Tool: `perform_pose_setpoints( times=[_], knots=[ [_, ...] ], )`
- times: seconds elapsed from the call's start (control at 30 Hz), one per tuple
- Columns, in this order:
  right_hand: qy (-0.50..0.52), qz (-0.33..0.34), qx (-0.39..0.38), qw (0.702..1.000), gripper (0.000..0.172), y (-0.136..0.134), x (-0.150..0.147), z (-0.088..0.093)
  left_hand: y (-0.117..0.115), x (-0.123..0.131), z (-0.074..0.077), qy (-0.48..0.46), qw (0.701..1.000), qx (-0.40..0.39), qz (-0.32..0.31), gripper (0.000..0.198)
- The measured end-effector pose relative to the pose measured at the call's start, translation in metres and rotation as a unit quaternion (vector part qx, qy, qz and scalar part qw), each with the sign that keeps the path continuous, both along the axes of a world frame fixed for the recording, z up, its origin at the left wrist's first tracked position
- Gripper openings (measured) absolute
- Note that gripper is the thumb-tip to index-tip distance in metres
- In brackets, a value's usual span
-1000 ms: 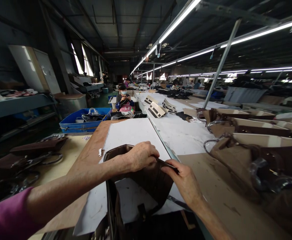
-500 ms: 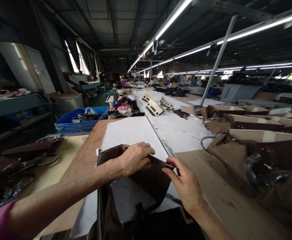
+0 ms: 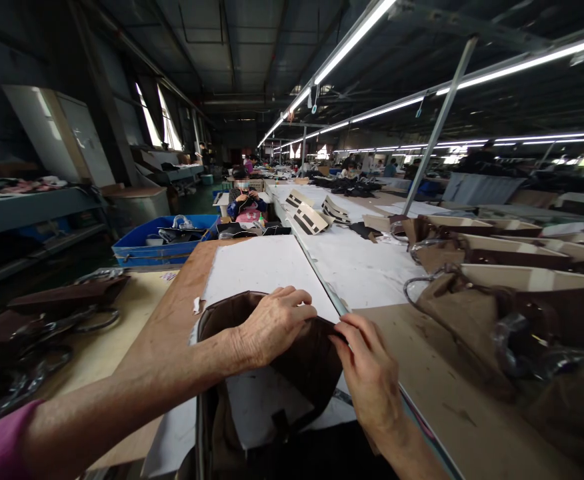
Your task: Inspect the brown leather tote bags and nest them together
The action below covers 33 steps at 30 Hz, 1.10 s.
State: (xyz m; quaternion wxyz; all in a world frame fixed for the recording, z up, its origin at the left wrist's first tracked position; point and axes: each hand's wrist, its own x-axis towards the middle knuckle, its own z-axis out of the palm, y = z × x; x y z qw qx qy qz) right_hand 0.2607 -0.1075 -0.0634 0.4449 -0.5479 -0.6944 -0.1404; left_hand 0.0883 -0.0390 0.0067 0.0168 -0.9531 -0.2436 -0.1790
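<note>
A dark brown bag piece (image 3: 317, 363) stands curved on the work table, its upper edge facing up. My left hand (image 3: 277, 325) is closed over the far part of that edge, fingers bent around it. At the right corner of the same edge, my right hand (image 3: 367, 363) pinches the brown material between thumb and fingers. Inside the curve, a white sheet (image 3: 262, 400) shows through. Below, black material lies in shadow, and the bag piece's lower part is hard to make out.
Brown bags with cream linings (image 3: 532, 277) stand in rows on the right. More brown pieces with handles (image 3: 72, 297) lie at the left. Beyond are a blue bin (image 3: 165, 248), cream panels with black strips (image 3: 311, 218) and a seated co-worker (image 3: 246, 200). A metal pole (image 3: 439, 127) rises at right.
My left hand has shifted slightly right along the edge. My right hand has turned a little, its fingers closing nearer over the corner. The view has moved slightly.
</note>
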Motion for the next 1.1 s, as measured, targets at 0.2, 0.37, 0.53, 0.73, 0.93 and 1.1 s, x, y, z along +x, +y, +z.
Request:
perform_pose_setpoints(
  times=[0.2, 0.37, 0.53, 0.73, 0.93, 1.1],
  knots=[
    [0.029, -0.027, -0.012, 0.999, 0.013, 0.0, -0.006, 0.004, 0.002, 0.009, -0.002, 0.004, 0.999, -0.037, 0.017, 0.019],
    [0.053, -0.037, -0.022, 0.998, 0.01, 0.001, -0.009, 0.005, 0.004, 0.014, -0.007, 0.006, 0.999, -0.041, 0.029, 0.015],
    [0.053, -0.03, -0.013, 0.998, 0.012, 0.002, -0.011, 0.007, 0.003, 0.015, -0.006, 0.012, 0.998, -0.041, 0.052, 0.011],
    [0.03, -0.032, -0.018, 0.999, 0.014, 0.004, -0.006, 0.002, 0.001, -0.013, 0.006, -0.014, 0.985, -0.002, 0.173, 0.012],
    [0.025, -0.026, -0.032, 0.999, 0.018, 0.011, -0.002, -0.002, 0.002, -0.054, 0.005, -0.083, 0.966, -0.062, 0.236, 0.017],
    [0.031, -0.038, -0.042, 0.998, 0.022, 0.013, -0.004, 0.0, 0.0, -0.065, 0.001, -0.073, 0.972, -0.076, 0.21, 0.014]
  ],
)
